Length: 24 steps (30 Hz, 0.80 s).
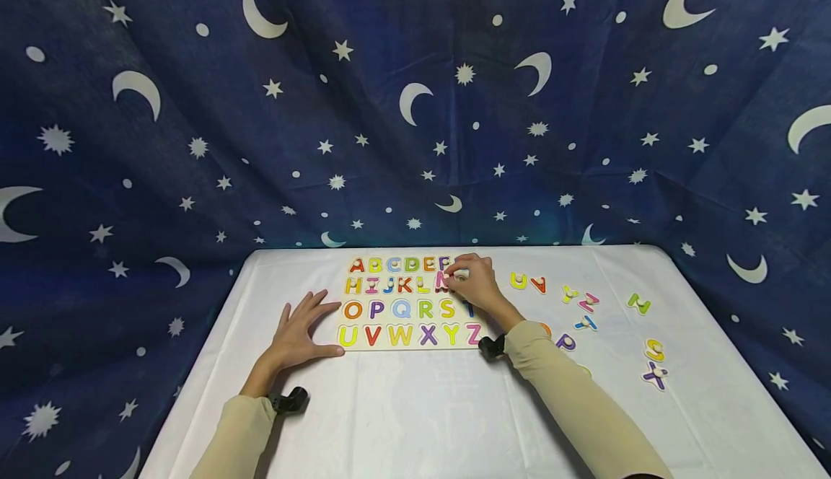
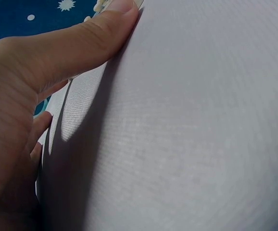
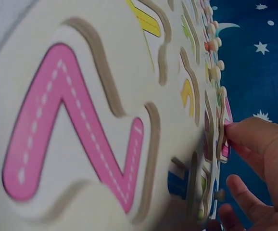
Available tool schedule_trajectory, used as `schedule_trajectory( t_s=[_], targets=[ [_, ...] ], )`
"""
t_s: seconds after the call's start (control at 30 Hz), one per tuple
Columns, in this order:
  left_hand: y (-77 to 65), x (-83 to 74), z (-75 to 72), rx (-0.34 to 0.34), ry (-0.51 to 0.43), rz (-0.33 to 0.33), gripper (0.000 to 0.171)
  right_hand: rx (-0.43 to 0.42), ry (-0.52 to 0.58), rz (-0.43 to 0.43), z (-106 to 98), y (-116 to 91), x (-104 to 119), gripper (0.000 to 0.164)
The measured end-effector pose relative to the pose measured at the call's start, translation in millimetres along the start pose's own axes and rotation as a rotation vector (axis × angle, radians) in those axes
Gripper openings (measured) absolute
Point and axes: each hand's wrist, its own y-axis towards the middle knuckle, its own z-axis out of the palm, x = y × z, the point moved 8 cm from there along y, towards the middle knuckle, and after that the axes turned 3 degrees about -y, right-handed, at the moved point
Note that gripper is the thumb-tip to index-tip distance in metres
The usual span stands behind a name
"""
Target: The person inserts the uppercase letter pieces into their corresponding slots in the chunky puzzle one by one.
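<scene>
A wooden alphabet puzzle board (image 1: 396,320) lies on the table. My left hand (image 1: 300,335) has its fingers spread, with thumb and index finger touching the board's left edge. In the left wrist view, the thumb (image 2: 88,41) rests against a board corner. Between thumb and fingers, my right hand (image 1: 479,284) pinches a pink letter M piece (image 1: 441,280) over the second row, right of the L. The right wrist view shows the piece (image 3: 225,127) edge-on at the board's surface. Knobbed pieces sit in the upper rows; the bottom row shows printed recesses, including a pink Z (image 3: 43,110).
Loose knobbed letters lie to the right: a yellow U (image 1: 518,281), a red A (image 1: 538,285), a green N (image 1: 639,304), a yellow S (image 1: 654,350), a purple X (image 1: 656,376), a purple P (image 1: 565,342) and others. A starry curtain (image 1: 415,147) hangs behind the table.
</scene>
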Motion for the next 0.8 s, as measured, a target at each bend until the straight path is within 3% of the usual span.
schedule_trajectory(
  t_s=[0.33,0.8],
  targets=[
    [0.1,-0.1,-0.6,-0.001,0.002,0.01,0.096,0.006,-0.103,0.025,8.0,-1.6,2.0,0.013],
    [0.6,1.4,1.3,-0.001,-0.012,-0.002,0.097,0.002,-0.151,0.043,10.3,-2.0,-0.7,0.015]
  ],
)
